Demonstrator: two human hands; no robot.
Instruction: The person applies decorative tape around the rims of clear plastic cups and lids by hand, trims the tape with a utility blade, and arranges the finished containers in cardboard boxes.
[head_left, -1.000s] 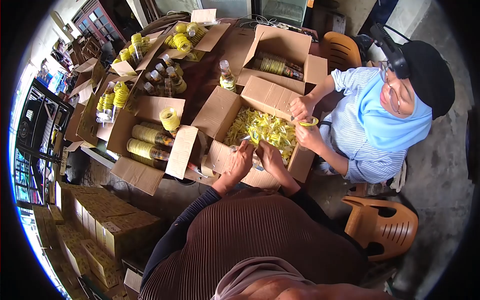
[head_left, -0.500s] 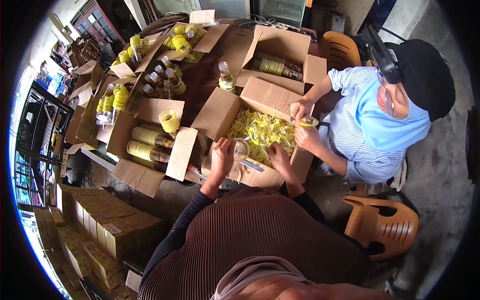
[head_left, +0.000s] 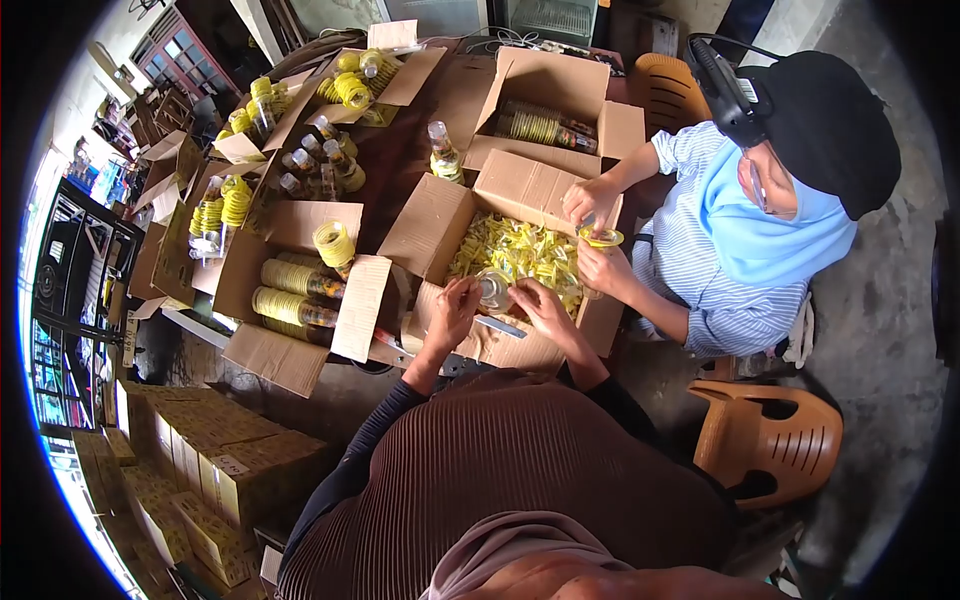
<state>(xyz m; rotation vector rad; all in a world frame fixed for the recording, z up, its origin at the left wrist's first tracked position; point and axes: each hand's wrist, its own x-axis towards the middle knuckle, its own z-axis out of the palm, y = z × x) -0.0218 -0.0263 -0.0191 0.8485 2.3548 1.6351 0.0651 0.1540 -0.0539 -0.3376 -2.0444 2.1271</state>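
Observation:
My left hand is closed on the edge of a clear round plastic cup, held over the near side of an open cardboard box. Against the cup's right rim, my right hand has its fingers pinched together; what is between them is hidden. Many small yellow strip-like pieces fill the box below. A flat grey blade-like strip lies on the near flap, just under the cup.
Across the box's right side, a co-worker's hands hold a yellow-rimmed round piece. Stacked yellow-rimmed cups lie in a left box and a far box. An orange chair stands right; closed cartons are at lower left.
My right hand has come up and left from the yellow pieces to the cup's rim. The cup has shifted slightly right in my left hand. The co-worker's hands have moved a little left.

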